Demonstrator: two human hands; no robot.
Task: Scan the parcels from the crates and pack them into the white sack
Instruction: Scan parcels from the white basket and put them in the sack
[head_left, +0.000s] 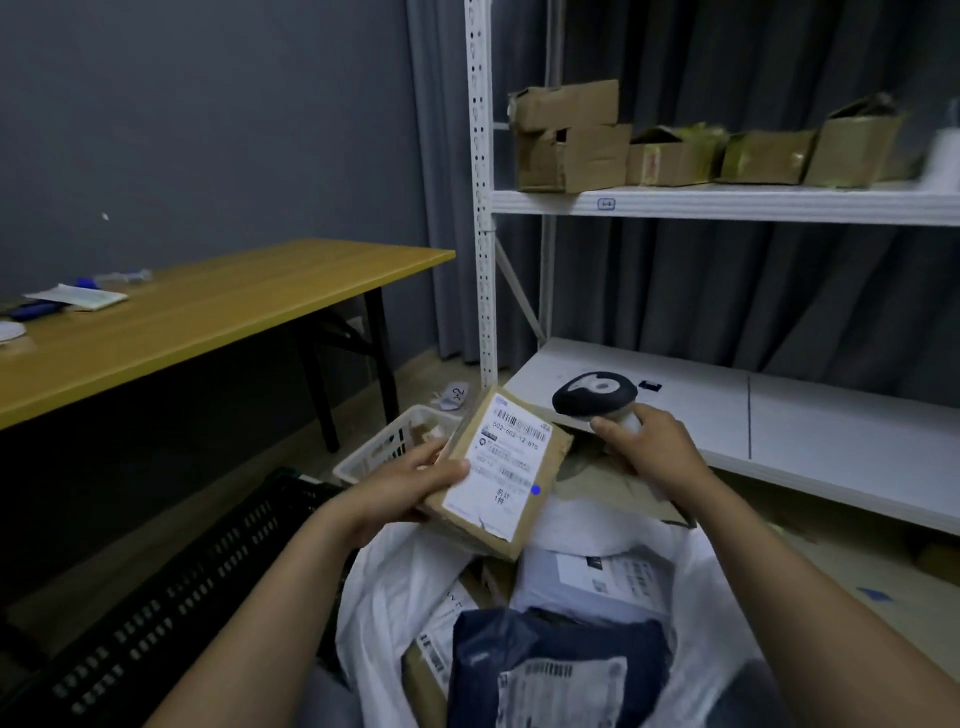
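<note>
**Parcel under the scanner, above the sack**

My left hand (415, 480) grips a cardboard parcel (498, 470), label up, above the open white sack (384, 587). My right hand (649, 452) is wrapped around the scanner (595, 397). White crate (374, 457) and black crate (171, 608) sit left; shelving (727, 202) stands right.

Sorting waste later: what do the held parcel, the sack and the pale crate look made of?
The parcel in the left hand looks like brown matte cardboard with a white paper label. The white sack seems thin, slightly glossy plastic film, judging by its crinkles. The pale crate looks like moulded plastic with slotted walls.
</note>
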